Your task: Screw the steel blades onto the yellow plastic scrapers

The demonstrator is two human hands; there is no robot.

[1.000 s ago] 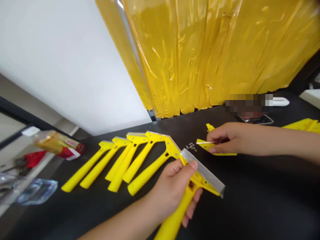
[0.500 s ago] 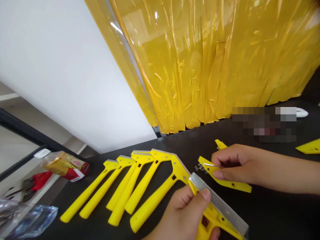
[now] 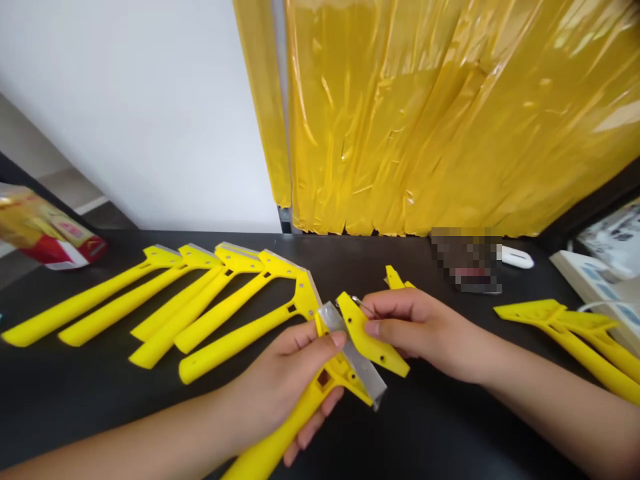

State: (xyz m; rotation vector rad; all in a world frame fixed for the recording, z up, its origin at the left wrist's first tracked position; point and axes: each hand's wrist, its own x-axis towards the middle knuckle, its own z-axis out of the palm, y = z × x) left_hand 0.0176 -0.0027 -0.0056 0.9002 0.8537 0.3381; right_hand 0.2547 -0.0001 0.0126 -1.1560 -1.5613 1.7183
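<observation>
Left hand [image 3: 300,363]: clasped round 1 yellow scraper [image 3: 295,419], tilted, above black bench [image 3: 450,427]; metal strip [image 3: 369,373] along head. Right hand [image 3: 415,327]: pinching 1 yellow cover plate [image 3: 375,343] and 1 thin metal piece [image 3: 364,307], just beside metal strip; cannot tell whether touching. On bench, left: row of 6 finished-looking scrapers [image 3: 220,317]. Far right: 2 yellow handled parts [image 3: 533,311].

Room: flat black tabletop [image 3: 440,433] between forearms [image 3: 540,380] | Left block: fanned yellow plastic scrapers [image 3: 175,330] | Right: long-handled yellow plastic frames [image 3: 583,350] | Rear: yellow film sheeting [image 3: 430,120]
</observation>
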